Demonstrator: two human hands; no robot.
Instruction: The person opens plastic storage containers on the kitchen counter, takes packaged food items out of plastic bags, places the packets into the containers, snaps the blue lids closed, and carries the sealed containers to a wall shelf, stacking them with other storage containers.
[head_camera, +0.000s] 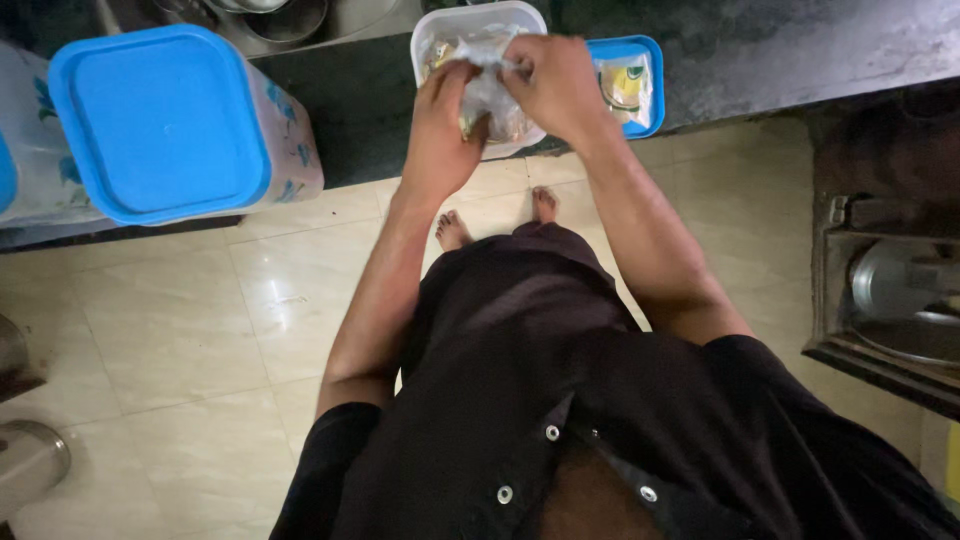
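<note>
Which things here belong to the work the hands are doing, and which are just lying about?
In hand:
left hand
right hand
clear plastic bag, gripped by both
open white container beneath it
blue lid holding a packet

Lying about:
big container with blue lid
steel vessels
steel plate

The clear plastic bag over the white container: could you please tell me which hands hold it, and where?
Both hands, left and right, pinch the clear plastic bag at its gathered top, above the open white container.
</note>
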